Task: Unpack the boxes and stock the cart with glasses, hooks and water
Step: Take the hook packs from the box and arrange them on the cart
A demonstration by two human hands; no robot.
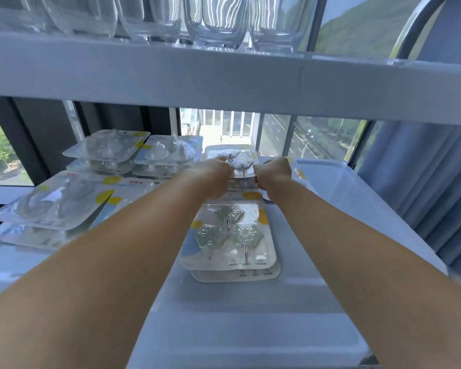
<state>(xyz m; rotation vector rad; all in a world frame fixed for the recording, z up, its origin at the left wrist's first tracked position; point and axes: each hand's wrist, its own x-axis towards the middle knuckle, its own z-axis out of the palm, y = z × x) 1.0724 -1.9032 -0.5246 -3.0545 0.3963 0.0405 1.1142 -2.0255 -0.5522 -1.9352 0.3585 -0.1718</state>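
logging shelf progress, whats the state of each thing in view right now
left hand: grips the held hook pack
right hand: grips the same pack
held hook pack: sealed, off the shelf
near hook packs: sealed, stacked flat
left hook packs: sealed, stacked
glasses: upright, empty, top shelf

No text can be read. The clear plastic blister pack of three silver snowflake-shaped hooks point(229, 235) carries small dark print along its near edge, too blurred to make out. Left of that pack, a white backing card point(139, 182) shows red marks, also illegible.
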